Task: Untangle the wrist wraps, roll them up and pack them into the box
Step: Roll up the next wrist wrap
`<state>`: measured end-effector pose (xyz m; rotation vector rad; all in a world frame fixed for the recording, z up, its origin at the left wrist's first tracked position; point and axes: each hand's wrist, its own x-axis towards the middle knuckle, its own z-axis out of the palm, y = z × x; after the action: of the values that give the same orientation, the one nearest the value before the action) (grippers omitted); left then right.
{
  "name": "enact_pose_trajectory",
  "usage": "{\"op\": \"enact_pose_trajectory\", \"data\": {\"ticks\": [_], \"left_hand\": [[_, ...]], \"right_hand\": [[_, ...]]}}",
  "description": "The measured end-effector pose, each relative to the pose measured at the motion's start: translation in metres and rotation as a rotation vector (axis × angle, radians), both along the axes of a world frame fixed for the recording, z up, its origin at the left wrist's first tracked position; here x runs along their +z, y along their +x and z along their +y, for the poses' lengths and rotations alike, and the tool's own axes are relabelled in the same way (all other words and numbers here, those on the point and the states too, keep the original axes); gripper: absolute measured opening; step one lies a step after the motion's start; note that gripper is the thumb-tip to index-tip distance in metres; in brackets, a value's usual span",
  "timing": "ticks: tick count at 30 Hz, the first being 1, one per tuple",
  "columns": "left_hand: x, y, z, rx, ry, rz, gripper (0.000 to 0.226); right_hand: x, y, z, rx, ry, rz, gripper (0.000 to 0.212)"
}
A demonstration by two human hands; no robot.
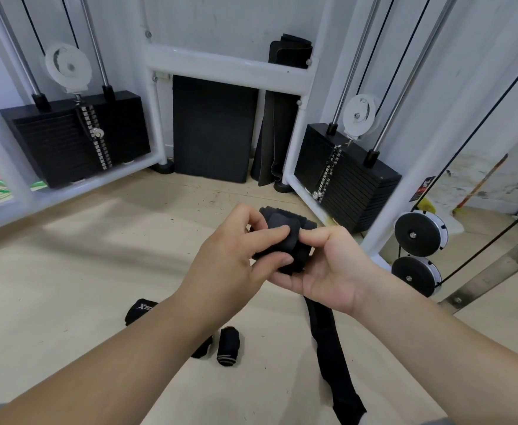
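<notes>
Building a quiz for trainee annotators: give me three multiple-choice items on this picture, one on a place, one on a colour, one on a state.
1. Where does the striped rolled wrap lie? A on the floor; B on a weight stack; C in a box.
2. What colour is the held wrap? A white; B black; C red.
3. The held wrap is: A fully rolled; B partly rolled; C spread flat.
Answers: A, it rests on the pale floor; B, its cloth is black; B, left hand and right hand grip the roll while its tail hangs down.
</notes>
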<state>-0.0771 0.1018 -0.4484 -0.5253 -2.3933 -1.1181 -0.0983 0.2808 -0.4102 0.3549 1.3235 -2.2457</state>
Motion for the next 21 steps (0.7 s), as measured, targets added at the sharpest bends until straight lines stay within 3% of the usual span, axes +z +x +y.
{"op": "enact_pose_trajectory", "data": {"ticks": [5,11,18,21], "left_hand": [[0.002,-0.001,-0.002,0.015,0.057,-0.041,0.035],[0.005,0.003,-0.001,-0.01,0.243,-0.184,0.032],[0.008,0.004,-0.001,0.01,0.319,-0.293,0.044],[0.008,0.002,0.0,0.042,0.351,-0.346,0.048]], "right_hand": [[0.001,0.002,0.002,0.048,0.008,0.062,0.037],[-0.007,0.003,0.0,0.103,0.192,0.205,0.061],[-0.008,0.003,0.0,0.047,0.351,0.236,0.04],[-0.01,-0.001,-0.002,0.029,0.399,0.251,0.041]]}}
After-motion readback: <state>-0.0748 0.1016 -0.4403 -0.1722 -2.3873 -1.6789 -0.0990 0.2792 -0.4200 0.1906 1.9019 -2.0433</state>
